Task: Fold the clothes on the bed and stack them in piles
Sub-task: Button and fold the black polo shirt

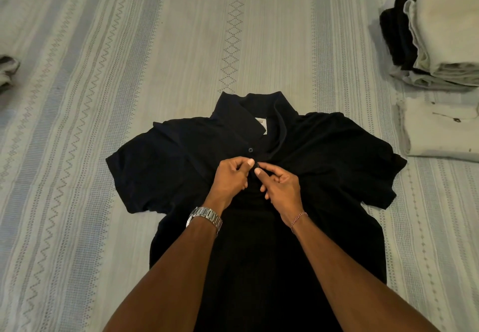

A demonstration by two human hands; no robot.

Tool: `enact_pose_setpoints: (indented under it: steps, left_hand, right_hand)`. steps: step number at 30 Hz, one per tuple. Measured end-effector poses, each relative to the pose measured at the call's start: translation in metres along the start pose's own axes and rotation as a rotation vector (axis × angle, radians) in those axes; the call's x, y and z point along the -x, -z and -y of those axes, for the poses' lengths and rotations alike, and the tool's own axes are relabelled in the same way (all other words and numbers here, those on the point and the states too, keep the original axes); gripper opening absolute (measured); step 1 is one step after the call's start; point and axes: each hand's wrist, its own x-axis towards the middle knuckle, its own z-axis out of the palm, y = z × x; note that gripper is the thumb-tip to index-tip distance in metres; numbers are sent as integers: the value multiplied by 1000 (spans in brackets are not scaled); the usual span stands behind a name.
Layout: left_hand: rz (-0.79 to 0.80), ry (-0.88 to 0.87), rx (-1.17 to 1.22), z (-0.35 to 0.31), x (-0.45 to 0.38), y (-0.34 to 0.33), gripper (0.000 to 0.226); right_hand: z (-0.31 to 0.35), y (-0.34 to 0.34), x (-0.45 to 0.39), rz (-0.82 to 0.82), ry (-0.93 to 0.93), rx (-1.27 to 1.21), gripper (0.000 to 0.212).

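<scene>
Head view looks down on a bed (pixel 129 46) covered in a pale bedspread woven with zigzag and diamond stripes. On it, front side up, lies a black polo shirt (pixel 324 155), spread flat in the middle of the frame with its collar pointing away from the person and both short sleeves out to the sides. The collar is open, and a small white label (pixel 260 122) shows inside the neck.

At the right edge of the bed stands a stack of folded clothes (pixel 440 41), dark pieces at its left side and cream ones on top. Just in front of it, nearer the person, sits a folded white shirt (pixel 438 129) on its own, apart from the black shirt's sleeve. At the far left edge a bit of grey and white cloth (pixel 7 71) pokes into view.

Both bare forearms reach in from below. The left hand (pixel 229 178) has its fingers curled, thumb and forefinger pinching the left edge of the shirt's button strip. The right hand (pixel 280 186) pinches the opposite edge, its thumb and forefinger almost touching those of the left. One dark button (pixel 250 150) sits on the strip just beyond the fingertips.

A metal watch (pixel 204 219) is on the left wrist, and a thin red and white thread band (pixel 299 218) on the right.
</scene>
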Motion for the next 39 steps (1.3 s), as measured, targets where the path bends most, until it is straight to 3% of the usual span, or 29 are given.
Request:
enact_pose_setpoints:
  steps: [9,17,32,39]
  left_hand:
    - [58,20,46,0,1,4,15]
    - [71,16,25,3,2,3,13]
    - [-65,-69,-139,10,2,-6,7]
    - [-120,-44,-135,8,3,-10,7]
  right_hand:
    - [3,3,1,38,-11,50,15]
    - [15,9,-5,68,-177,-53,14]
    - [11,9,-12,93,-226,-22,18]
    - [8,3,-5,2,-156,-104,15]
